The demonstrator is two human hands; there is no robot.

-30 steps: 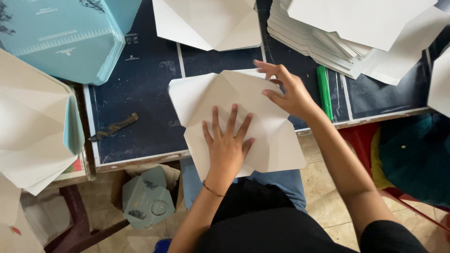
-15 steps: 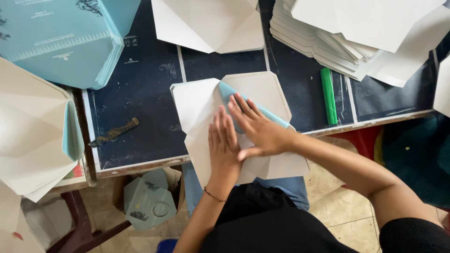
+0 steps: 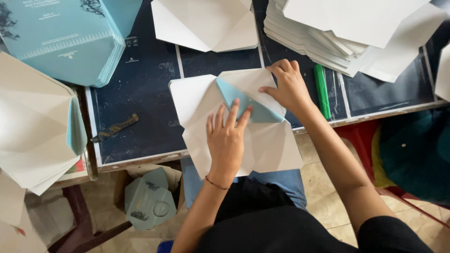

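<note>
Left hand point(image 3: 226, 140) flat, fingers spread, pressing white card sheet point(image 3: 197, 100) w/ blue flap point(image 3: 243, 104) at its fingertips, right hand point(image 3: 289, 86) curled, pinching flap's top edge, thumb hidden underneath, green stick point(image 3: 321, 91) just right.

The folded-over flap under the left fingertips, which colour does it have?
Light blue flap, on a white sheet; head view.

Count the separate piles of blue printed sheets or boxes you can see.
2. A tall stack of blue sheets lies on the table's far left corner; blue folded boxes sit in a carton on the floor below the table edge. More may be hidden out of frame.
</note>
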